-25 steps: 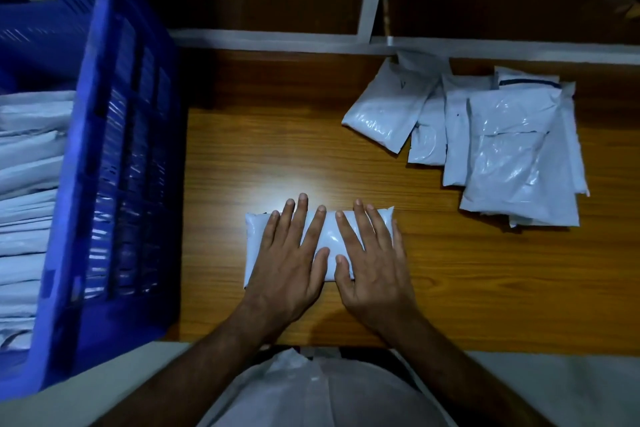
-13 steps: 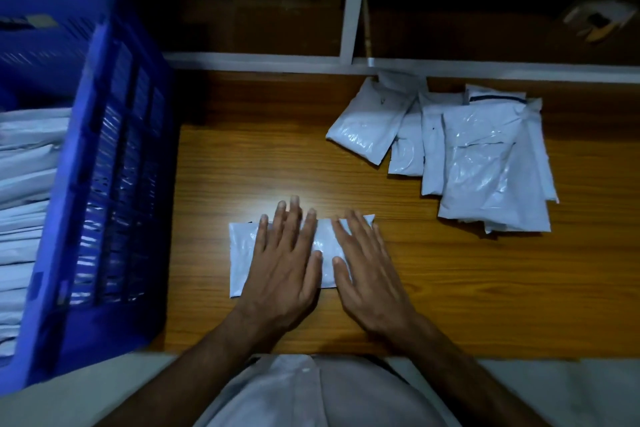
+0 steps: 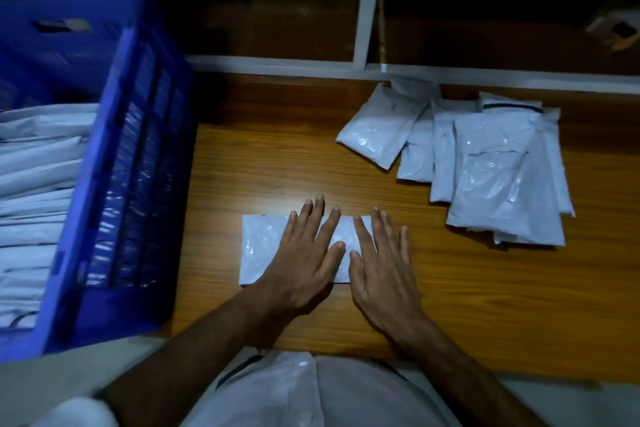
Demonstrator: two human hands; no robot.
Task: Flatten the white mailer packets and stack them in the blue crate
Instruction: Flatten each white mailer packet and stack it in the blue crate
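A white mailer packet (image 3: 263,246) lies flat on the wooden table (image 3: 485,305), near its front edge. My left hand (image 3: 304,253) presses on the packet's middle with straight, spread fingers. My right hand (image 3: 381,263) lies flat beside it, over the packet's right end and partly on the bare wood. The blue crate (image 3: 114,204) stands at the left, with several flattened white packets (image 3: 38,184) stacked inside.
A loose pile of several white mailer packets (image 3: 485,170) lies at the table's back right. A white-framed partition (image 3: 363,14) runs along the table's far edge. A white plastic bag (image 3: 294,392) sits at my lap below the table's front edge.
Both hands have slid to the right along the packet, baring more of its left part. The packet looks flatter. The view has tilted up a little.
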